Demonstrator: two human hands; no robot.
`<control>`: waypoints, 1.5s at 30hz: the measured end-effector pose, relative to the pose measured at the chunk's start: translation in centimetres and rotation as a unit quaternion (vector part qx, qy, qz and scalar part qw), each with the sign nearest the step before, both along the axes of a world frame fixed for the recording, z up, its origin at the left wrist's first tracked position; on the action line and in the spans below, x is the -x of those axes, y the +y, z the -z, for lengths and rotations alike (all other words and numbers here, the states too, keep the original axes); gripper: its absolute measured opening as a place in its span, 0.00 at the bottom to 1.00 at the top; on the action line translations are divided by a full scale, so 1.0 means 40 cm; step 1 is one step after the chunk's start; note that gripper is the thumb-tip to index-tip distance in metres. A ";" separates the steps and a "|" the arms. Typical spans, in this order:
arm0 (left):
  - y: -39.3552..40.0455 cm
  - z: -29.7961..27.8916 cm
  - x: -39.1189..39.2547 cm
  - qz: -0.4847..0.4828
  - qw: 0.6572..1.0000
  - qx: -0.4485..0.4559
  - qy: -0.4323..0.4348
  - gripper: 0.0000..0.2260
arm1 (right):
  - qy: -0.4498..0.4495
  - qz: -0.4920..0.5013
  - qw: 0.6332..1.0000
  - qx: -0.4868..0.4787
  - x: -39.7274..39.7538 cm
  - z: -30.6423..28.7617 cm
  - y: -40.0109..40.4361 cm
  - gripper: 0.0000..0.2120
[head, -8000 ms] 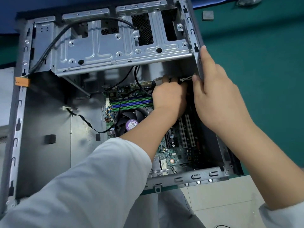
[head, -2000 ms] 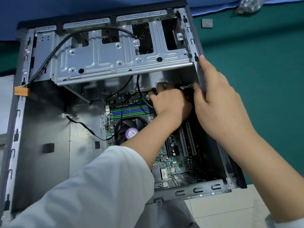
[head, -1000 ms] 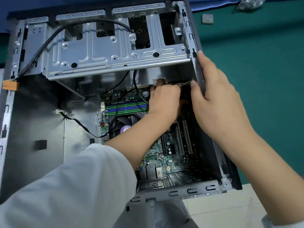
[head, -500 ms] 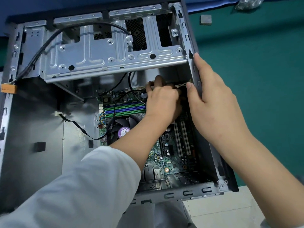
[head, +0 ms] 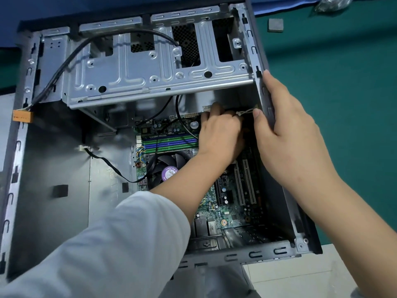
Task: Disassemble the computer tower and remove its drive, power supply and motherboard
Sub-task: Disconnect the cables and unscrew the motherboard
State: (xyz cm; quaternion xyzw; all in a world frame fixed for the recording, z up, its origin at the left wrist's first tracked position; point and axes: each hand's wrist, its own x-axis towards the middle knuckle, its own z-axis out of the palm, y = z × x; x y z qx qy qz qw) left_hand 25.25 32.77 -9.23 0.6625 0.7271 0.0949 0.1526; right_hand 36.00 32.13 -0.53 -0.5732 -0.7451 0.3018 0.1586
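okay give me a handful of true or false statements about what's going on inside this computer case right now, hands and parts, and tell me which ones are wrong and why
1. The right hand grips the side wall of the case. True.
2. The left hand is resting on the cooler fan. False: it reaches past the fan to the far corner of the motherboard, near a white cable tie.
3. The motherboard is already out of the case. False: it still lies inside.
4. An orange connector hangs at the case's left edge. True.
5. The memory slots are red. False: they are green and blue.
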 end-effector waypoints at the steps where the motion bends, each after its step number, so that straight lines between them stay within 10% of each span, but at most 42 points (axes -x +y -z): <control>1: 0.003 0.000 0.001 -0.003 1.000 0.015 -0.002 0.07 | 0.002 0.002 1.000 -0.002 0.000 0.001 0.000 0.26; 45: -0.002 -0.020 0.001 0.003 1.000 0.002 -0.005 0.08 | 0.003 0.008 1.000 -0.001 0.001 0.003 0.002 0.26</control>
